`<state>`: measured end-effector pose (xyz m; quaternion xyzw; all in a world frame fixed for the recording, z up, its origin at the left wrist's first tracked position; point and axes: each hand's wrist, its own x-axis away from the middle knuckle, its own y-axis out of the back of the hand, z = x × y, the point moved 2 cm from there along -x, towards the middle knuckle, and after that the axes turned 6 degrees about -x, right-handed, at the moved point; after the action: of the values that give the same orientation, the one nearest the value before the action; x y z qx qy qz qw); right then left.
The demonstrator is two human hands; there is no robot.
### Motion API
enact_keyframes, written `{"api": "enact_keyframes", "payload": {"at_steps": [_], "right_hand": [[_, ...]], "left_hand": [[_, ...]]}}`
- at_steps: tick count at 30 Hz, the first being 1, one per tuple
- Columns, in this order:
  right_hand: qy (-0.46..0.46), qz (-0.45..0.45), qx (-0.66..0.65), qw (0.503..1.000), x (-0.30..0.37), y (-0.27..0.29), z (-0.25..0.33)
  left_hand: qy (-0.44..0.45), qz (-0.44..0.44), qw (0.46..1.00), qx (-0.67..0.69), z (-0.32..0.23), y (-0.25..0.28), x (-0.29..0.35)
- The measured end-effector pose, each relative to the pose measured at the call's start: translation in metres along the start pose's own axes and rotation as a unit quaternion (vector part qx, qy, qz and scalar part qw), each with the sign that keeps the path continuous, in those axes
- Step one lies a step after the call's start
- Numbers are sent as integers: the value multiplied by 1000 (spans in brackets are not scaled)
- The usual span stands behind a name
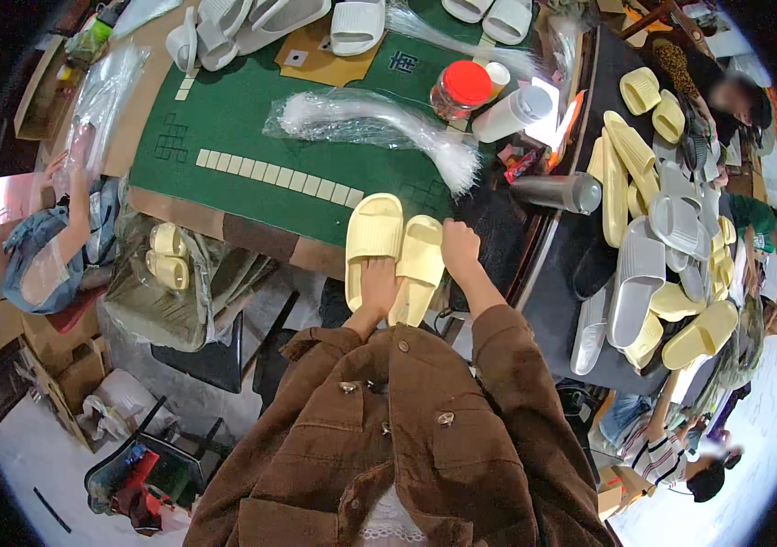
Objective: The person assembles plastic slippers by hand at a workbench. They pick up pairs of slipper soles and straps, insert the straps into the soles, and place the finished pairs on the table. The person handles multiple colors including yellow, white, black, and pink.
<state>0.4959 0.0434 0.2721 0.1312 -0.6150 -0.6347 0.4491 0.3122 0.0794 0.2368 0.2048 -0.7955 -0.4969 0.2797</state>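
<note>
Two pale yellow slippers are side by side at the near edge of the green table, with their heel ends towards me. My left hand (pixel 378 281) reaches into the left slipper (pixel 375 223) from its heel end and holds it, its fingertips hidden under the strap. Against the outer side of the right slipper (pixel 422 251), my right hand (pixel 461 246) is closed in a fist. Whatever it grips, if anything, is hidden. A bundle of clear plastic strands (pixel 352 114) in a plastic bag lies on the table beyond the slippers.
Grey slippers (pixel 357 27) line the table's far side. A red-lidded jar (pixel 463 89), a white bottle (pixel 512 114) and a steel flask (pixel 557 191) stand to the right. Yellow and grey slippers crowd the dark right-hand table (pixel 557 310). Other people sit at left and right.
</note>
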Motion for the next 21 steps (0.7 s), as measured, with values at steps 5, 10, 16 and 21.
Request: {"api": "enact_keyframes", "payload": {"at_steps": [5,10,16,21], "right_hand": [[59,-90,-139,984,1,22,11],[104,-107,-422,894,-28,17,41],[-37,55,-191,979,-49,4,81],[1,70,-128,989,-54,1,91]], "left_hand": [[-3,30,999,17,6,2,1],[-18,19,999,41,7,5,0],[-20,58,997,53,10,6,0],[-26,40,996,79,12,5,0]]}}
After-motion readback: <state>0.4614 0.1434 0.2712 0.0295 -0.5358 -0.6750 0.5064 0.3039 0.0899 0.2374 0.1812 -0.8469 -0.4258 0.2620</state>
